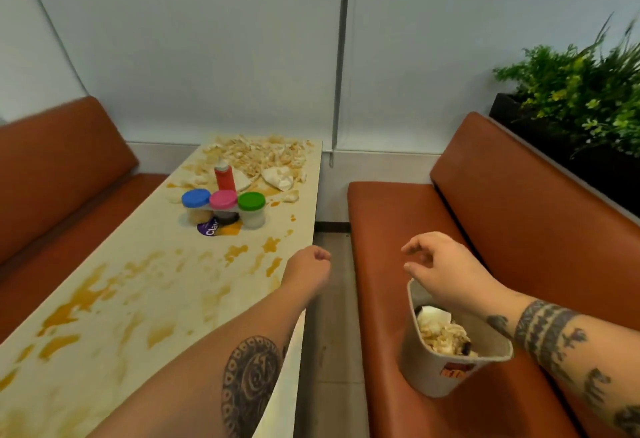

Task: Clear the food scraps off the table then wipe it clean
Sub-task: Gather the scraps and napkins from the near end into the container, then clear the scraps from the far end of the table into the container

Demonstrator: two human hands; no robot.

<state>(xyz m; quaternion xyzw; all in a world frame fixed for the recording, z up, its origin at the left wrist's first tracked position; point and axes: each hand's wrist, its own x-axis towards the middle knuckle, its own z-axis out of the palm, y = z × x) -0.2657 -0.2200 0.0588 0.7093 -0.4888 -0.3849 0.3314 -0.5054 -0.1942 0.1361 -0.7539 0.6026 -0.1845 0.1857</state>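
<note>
A pile of pale food scraps [258,157] and crumpled napkins [278,177] covers the far end of the cream table [138,299], which is smeared with orange sauce stains [83,299]. My left hand [310,266] hovers over the table's right edge with fingers curled, holding nothing visible. My right hand [434,261] hangs above the far rim of a beige bin [436,365] on the right bench, fingers loosely spread and empty. The bin holds scraps and crumpled paper.
Three jars with blue [196,207], pink [223,207] and green [251,209] lids stand mid-table in front of a red sauce bottle [225,176]. Brown benches [519,216] flank the table. A planter [585,98] sits behind the right bench. A narrow floor gap [329,299] separates table and bench.
</note>
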